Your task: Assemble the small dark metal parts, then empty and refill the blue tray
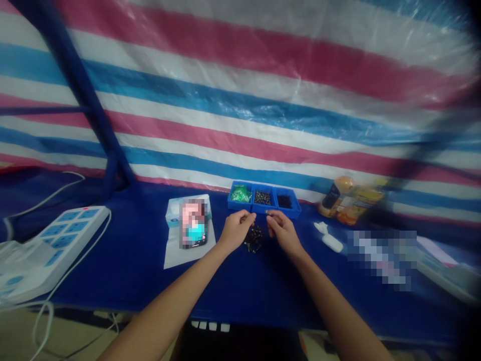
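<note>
Between the two hands: a small pile (254,239) of dark little parts lies on the blue bench (244,286), just under the fingertips.
Left hand (236,229): it is at the left edge of the pile, the fingers closed with thumb and forefinger pressed together; what is between them is too small to tell.
Right hand (281,228): it is at the right edge of the pile, the fingers closed in a pinch on a tiny grey piece (267,212), held above the bench and close to the left fingertips.
Tray (259,208): blue, just behind the hands, with three compartments: green parts in the left one, dark grey parts in the middle one, black parts in the right one.
Phone (193,223): it lies left of the left hand on a white paper (173,253), its screen blurred; a pale box (173,210) is right behind it.
Power strip (52,240): white with blue sockets, at the far left of the bench, with a white cable (75,265) hanging beside it.
White object (330,239): small, to the right of the right hand.
Bottles (345,199): orange and yellow, blurred, behind the white object.
Tarp (240,100): red, white and blue stripes, hanging behind the bench.
</note>
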Demonstrator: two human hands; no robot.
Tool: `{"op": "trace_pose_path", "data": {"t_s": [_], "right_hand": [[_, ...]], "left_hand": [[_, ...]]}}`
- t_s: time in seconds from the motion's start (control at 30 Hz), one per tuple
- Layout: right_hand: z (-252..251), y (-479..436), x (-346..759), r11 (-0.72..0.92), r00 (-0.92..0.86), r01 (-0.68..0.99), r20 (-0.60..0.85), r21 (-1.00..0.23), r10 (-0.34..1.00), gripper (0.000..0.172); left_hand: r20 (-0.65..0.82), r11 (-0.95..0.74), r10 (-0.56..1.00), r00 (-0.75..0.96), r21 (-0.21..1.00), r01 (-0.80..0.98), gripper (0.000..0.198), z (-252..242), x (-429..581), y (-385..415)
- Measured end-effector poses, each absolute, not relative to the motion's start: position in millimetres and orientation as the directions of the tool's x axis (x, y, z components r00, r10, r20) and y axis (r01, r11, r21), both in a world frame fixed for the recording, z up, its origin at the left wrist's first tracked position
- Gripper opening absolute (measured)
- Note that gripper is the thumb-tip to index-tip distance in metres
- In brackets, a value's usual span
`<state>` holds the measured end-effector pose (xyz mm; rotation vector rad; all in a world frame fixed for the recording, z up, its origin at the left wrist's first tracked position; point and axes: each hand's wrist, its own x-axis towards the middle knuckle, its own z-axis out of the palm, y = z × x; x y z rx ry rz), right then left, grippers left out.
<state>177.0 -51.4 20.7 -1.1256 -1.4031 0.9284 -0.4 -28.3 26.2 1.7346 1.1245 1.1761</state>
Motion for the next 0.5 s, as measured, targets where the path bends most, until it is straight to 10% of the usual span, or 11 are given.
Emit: {"op": "trace_pose_path", "data": {"t_s": [0.1, 0.3, 0.5], "right_hand": [[20.1, -48.6, 178.2, 0.234, 0.027, 0.022, 0.235, -0.972, 0.972, 0.068], [8.4, -46.6, 184.5, 0.359, -0.12, 0.56, 0.356, -0.747, 0.927, 0.026], [4.4, -46.9, 189.8, 0.466, -0.296, 0.665, 0.367, -0.584, 0.882, 0.034]], "left_hand": [[0.301, -0.342, 0.937, 0.175, 0.89, 0.3, 0.033, 24.7, -1.0, -26.6], [0.343, -0.385, 0.923, 0.175, 0.801, 0.458, 0.018, 14.2, -6.0, -19.5], [0.332, -0.447, 0.895, 0.299, 0.676, 0.586, 0.023, 9.3, -7.4, -20.1]]}}
